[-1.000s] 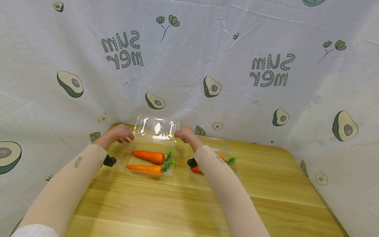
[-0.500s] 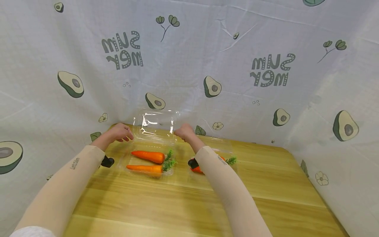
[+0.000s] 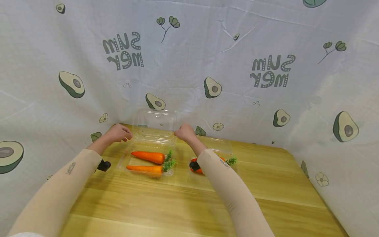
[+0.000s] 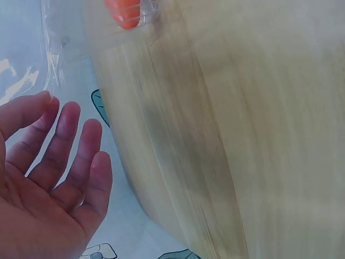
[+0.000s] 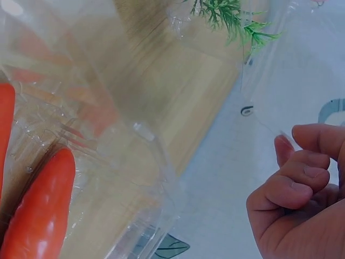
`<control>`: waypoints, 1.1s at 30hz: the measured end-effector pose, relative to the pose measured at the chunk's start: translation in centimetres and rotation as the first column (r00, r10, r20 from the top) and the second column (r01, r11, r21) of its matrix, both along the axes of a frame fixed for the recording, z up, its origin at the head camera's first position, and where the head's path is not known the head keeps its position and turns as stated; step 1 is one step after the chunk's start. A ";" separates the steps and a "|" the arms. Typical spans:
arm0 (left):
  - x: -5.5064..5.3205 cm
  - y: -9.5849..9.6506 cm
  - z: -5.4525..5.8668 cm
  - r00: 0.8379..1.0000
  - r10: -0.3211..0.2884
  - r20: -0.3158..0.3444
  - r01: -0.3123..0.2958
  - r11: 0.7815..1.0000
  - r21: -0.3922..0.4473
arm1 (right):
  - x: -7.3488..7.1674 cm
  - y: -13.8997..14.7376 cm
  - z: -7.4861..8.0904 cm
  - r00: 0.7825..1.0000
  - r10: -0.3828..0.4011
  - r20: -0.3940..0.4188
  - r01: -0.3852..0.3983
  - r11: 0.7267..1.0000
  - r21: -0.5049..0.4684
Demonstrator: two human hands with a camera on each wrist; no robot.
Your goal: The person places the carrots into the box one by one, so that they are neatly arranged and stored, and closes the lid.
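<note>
So your left hand (image 3: 119, 132) and right hand (image 3: 185, 132) were both pinched narrow, thumb and finger on opposite side edges of the clear lid (image 3: 155, 123), just left of centre in the head view. Lid stood raised behind the tray (image 3: 125, 158) with two carrots (image 3: 148, 156), on the table (image 3: 165, 204).

Printed cloth (image 3: 183, 62) around a wooden table (image 3: 165, 204) suggests a booth.

Head camera: above and behind the left hand (image 3: 118, 133) and right hand (image 3: 186, 132), facing forward and down, widest coverage. Wrist cameras: close range, palm side, facing each hand's fingers (image 4: 89, 156). Head and left wrist views share the desk (image 3: 165, 204) beside the left hand.
</note>
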State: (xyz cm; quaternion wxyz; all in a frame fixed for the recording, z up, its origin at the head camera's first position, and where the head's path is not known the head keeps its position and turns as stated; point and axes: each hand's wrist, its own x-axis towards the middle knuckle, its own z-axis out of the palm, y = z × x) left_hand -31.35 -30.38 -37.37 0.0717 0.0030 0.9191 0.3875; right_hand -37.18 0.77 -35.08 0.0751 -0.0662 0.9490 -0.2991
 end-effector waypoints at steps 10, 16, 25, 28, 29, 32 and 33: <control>0.7 0.0 0.1 0.993 -0.005 -0.116 0.000 0.999 -0.045 | 0.6 -0.1 0.5 0.999 0.043 -0.032 -0.042 0.999 0.021; 0.9 0.0 0.0 0.983 0.026 -0.182 -0.033 0.999 -0.040 | 0.8 0.0 0.4 0.996 0.069 -0.048 -0.068 0.997 0.031; 1.6 0.4 0.5 0.972 0.075 -0.223 -0.082 0.996 -0.021 | 1.3 0.4 0.5 0.992 0.112 -0.062 -0.109 0.993 0.045; 1.8 0.5 0.5 0.970 0.087 -0.228 -0.090 0.996 -0.003 | 1.5 0.5 0.5 0.989 0.130 -0.066 -0.128 0.991 0.033; 1.9 0.5 0.6 0.969 0.089 -0.231 -0.091 0.996 0.002 | 1.6 0.6 0.6 0.989 0.135 -0.067 -0.134 0.991 0.026; 2.2 0.6 0.6 0.966 0.101 -0.236 -0.099 0.995 0.019 | 1.8 0.7 0.7 0.987 0.147 -0.065 -0.147 0.989 0.006; 2.3 0.5 0.6 0.965 0.102 -0.243 -0.099 0.995 0.022 | 1.9 0.8 0.7 0.987 0.149 -0.063 -0.149 0.989 0.001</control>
